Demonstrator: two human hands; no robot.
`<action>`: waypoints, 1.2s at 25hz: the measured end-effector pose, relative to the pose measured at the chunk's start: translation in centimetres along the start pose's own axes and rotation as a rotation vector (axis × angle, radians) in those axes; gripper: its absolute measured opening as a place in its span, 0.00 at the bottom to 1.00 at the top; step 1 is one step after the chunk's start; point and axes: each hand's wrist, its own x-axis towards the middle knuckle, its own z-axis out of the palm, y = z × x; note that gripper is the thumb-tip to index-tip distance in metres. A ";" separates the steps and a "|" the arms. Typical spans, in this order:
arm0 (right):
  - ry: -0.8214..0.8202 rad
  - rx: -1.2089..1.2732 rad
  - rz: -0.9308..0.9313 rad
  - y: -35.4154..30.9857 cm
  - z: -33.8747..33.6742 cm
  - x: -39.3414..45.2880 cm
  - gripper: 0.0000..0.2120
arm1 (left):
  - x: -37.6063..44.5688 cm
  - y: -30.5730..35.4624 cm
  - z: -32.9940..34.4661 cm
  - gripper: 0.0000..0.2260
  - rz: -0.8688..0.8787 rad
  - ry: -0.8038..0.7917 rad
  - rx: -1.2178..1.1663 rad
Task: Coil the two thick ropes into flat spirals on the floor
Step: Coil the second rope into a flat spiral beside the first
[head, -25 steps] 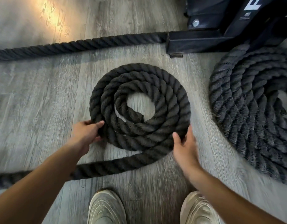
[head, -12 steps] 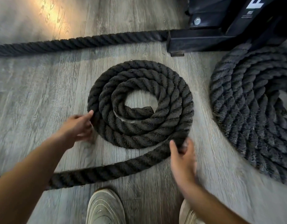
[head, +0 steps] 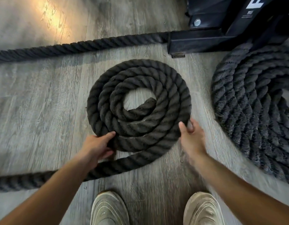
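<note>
Legible markings are confined to the black equipment frame [head: 247, 18] at the upper right. Its slanted post carries a large white letter, cut off by the picture's top edge; the visible part reads as "F" [head: 255, 4]. Just below it sits a small white label [head: 250, 13] and beneath that several lines of fine white print [head: 247, 16], all too small to read. No other text, number, brand or sign can be made out anywhere.
</note>
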 end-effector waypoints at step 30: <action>0.154 0.010 0.032 -0.7 -2.0 0.8 0.22 | 0.7 2.4 -3.8 0.25 0.006 -0.124 0.199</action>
